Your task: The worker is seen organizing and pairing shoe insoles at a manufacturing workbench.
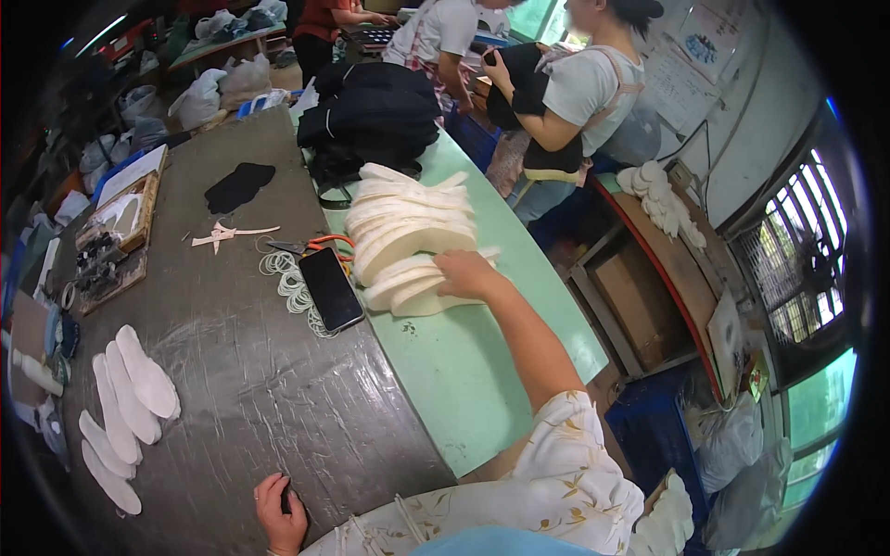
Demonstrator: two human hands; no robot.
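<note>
My right hand (468, 276) reaches across the pale green table, its fingers closed at the edge of the nearest cream insoles (422, 298). Behind them a longer row of cream insoles (408, 218) leans together in a fanned stack. My left hand (281, 514) rests at the near edge of the grey-covered table, fingers curled. Something small and dark shows between its thumb and fingers, too little of it to name. Left of the insoles lie a black phone (331, 288), pale elastic loops (295, 287) and orange-handled scissors (332, 244).
Several white insoles (130, 389) lie spread on the grey table (278, 398) at left. Farther off are a black cut piece (239, 187), a wooden frame (120, 227) and a black fabric pile (369, 120). Co-workers stand beyond; one person (589, 93) holds black material. Blue crates (658, 445) stand at right.
</note>
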